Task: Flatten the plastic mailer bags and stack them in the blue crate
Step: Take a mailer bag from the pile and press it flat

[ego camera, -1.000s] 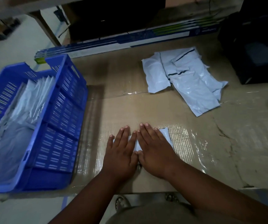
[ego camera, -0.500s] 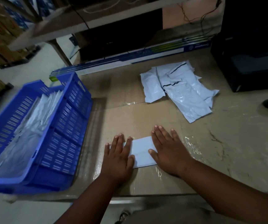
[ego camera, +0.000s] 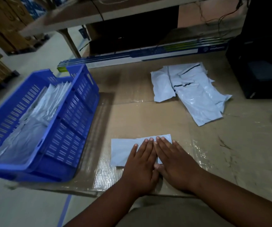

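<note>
A pale blue-white plastic mailer bag [ego camera: 123,151] lies flat on the cardboard-covered table near the front edge. My left hand [ego camera: 141,166] and my right hand [ego camera: 176,166] press on its right half side by side, palms down, fingers straight. A loose pile of crumpled mailer bags [ego camera: 191,90] sits at the back right. The blue crate [ego camera: 76,122] stands at the left with several flattened bags [ego camera: 38,115] stacked inside.
A long blue-and-white box [ego camera: 140,57] lies along the table's back edge. A black device [ego camera: 263,66] stands at the far right. A shelf overhangs the back. Cardboard boxes stand on the floor at the far left.
My hands were spread apart on the bag half a second ago; now they lie together on its right half, leaving the left part uncovered. The view shifted slightly.
</note>
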Tool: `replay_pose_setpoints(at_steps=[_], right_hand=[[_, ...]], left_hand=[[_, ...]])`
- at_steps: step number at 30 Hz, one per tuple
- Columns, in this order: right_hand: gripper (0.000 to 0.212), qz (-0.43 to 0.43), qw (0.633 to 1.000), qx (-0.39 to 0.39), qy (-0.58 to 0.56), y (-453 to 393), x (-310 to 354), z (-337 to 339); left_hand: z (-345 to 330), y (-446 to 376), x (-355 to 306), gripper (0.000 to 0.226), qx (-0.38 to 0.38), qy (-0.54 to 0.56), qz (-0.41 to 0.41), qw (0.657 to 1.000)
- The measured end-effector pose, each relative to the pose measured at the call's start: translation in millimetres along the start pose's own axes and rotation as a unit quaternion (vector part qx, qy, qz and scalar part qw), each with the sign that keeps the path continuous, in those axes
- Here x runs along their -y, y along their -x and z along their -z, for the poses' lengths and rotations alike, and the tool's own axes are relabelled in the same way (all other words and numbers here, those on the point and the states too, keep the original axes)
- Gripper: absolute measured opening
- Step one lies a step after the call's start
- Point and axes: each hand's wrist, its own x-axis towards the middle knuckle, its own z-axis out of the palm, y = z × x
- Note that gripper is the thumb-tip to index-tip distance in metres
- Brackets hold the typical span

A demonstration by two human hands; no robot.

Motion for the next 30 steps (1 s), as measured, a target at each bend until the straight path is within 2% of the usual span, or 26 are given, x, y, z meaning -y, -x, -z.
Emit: replay_pose_setpoints(at_steps=[4, 8, 11, 13, 14, 18, 24, 28, 30], right_hand=[[0.079, -0.006, 1.000, -0.021, 0.022, -2.2, 2.6, -1.1], [0.069, 0.009, 0.997, -0.053, 0.058, -17.2, 10.8, 15.9], [0.063, 0.065, 0.996, -0.036, 0.039, -48.7, 33.4, 26.0], [0.064, 0.101, 0.995, 0.003, 0.017, -66.5, 47.1, 17.1], [0.065, 0.106, 0.994, 0.026, 0.006, -70.3, 50.8, 11.3], [0.069, 0.108, 0.994, 0.022, 0.010, -68.6, 47.0, -2.5], [0.068, 0.138, 0.989, 0.055, 0.007, -83.8, 26.5, 9.9], [0.065, 0.116, 0.993, 0.025, 0.021, -83.6, 29.0, 27.2], [0.067, 0.091, 0.995, 0.033, 0.012, -75.4, 40.0, 17.6]], left_hand=[[-1.1, 5.8, 8.4, 0.075, -0.024, 0.032, -0.018, 0.999], [8.6, 27.3, 37.9, 0.076, -0.037, -0.001, 0.049, 0.998], [11.6, 43.4, 61.6, 0.074, -0.021, -0.016, 0.110, 0.994], [8.0, 52.4, 67.6, 0.072, -0.001, -0.021, 0.144, 0.989], [6.2, 55.6, 68.2, 0.071, 0.003, -0.021, 0.151, 0.988], [4.3, 56.1, 66.7, 0.070, -0.006, -0.025, 0.157, 0.987], [8.2, 44.2, 61.2, 0.072, 0.004, -0.011, 0.193, 0.981], [16.8, 25.1, 55.4, 0.071, -0.018, 0.009, 0.144, 0.989], [10.5, 22.6, 55.3, 0.068, -0.017, 0.036, 0.116, 0.992]])
